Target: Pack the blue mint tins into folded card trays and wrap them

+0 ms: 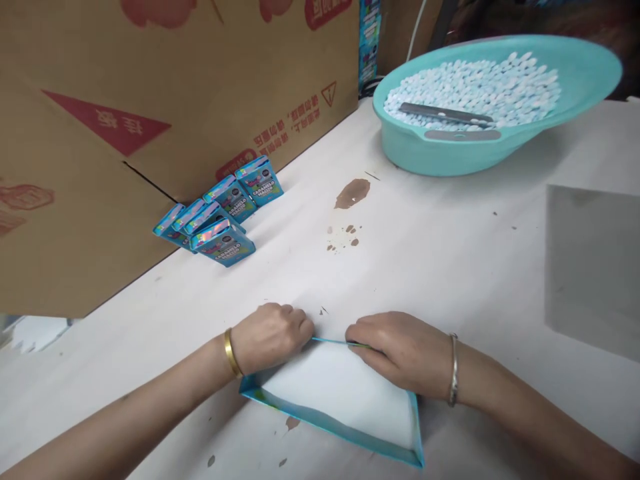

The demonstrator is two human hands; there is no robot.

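A shallow cardboard tray (340, 390) with a white inside and blue edges lies on the table in front of me. My left hand (273, 335), with a gold bangle at the wrist, is closed on the left part of its far wall. On the right part of that same wall, the fingers of my right hand (400, 350) are pinched around the edge; a silver bangle sits at this wrist. Between the hands a thin blue strip of the wall shows. My fingertips are partly hidden behind the knuckles. The near wall and right corner of the tray stand up.
Several small blue candy boxes (225, 247) stand beyond my left hand, against a large brown carton (165, 127). At the back right is a turquoise basin (440, 153) of pale candies (480, 90) with a dark flat tool (445, 115). A grey sheet (595, 267) lies at right.
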